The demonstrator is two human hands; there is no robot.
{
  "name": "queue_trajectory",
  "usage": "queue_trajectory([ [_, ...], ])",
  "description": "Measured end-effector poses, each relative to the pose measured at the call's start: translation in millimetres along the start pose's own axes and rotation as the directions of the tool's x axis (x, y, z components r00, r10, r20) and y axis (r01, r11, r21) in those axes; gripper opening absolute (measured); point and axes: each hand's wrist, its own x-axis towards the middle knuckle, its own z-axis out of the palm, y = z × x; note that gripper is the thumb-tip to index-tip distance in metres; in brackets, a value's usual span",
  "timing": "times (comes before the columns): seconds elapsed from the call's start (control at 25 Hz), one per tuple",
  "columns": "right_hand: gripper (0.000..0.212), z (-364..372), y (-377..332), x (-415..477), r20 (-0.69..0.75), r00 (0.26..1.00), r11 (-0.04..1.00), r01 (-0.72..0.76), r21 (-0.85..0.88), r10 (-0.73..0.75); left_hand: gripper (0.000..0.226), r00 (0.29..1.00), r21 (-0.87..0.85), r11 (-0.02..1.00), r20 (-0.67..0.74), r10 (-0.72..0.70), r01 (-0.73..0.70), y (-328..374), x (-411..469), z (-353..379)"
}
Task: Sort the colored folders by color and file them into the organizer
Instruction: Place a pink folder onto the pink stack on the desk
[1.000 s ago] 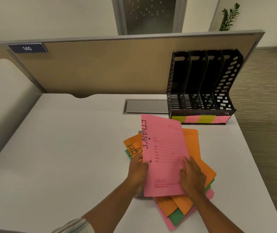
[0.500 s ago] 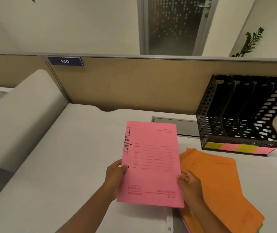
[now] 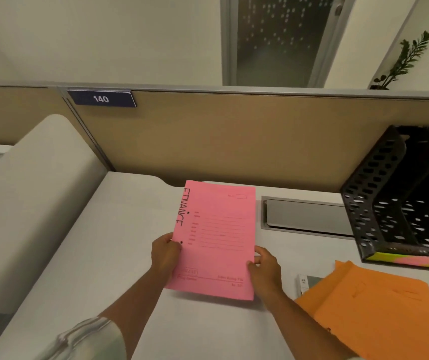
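A pink folder marked FINANCE is held just above the white desk, left of centre. My left hand grips its left edge and my right hand grips its lower right edge. An orange folder tops the pile at the lower right, cut off by the frame. The black perforated organizer stands at the right edge of the view, its slots dark and showing no folders, with yellow and pink labels along its base.
A tan partition with a "140" plate backs the desk. A grey cable tray lid lies between the pink folder and the organizer. A rounded white panel borders the desk on the left.
Both hands lifted the pink folder off the pile and carried it left and away from the other folders. The view swung left, pushing the organizer and the pile toward the right edge.
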Motion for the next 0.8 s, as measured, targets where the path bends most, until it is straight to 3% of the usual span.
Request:
queue_trajectory([
  [0.48, 0.030, 93.0, -23.4, 76.2, 0.026, 1.000, 0.971, -0.009, -0.239, 0.015, 0.038, 0.992, 0.251, 0.967, -0.108, 0.064, -0.035, -13.2, 114.8, -24.8],
  [0.68, 0.015, 104.3, -19.1, 74.0, 0.048, 0.999, 0.941, 0.016, -0.339, 0.000, 0.030, 0.991, 0.331, 0.941, -0.076, 0.106, -0.075, -20.4, 122.9, -28.7],
  [0.8, 0.014, 103.9, -16.3, 67.6, 0.071, 0.997, 0.894, 0.059, -0.444, -0.030, 0.035, 0.990, 0.559, 0.827, -0.074, 0.121, -0.059, -22.0, 118.2, -26.3],
])
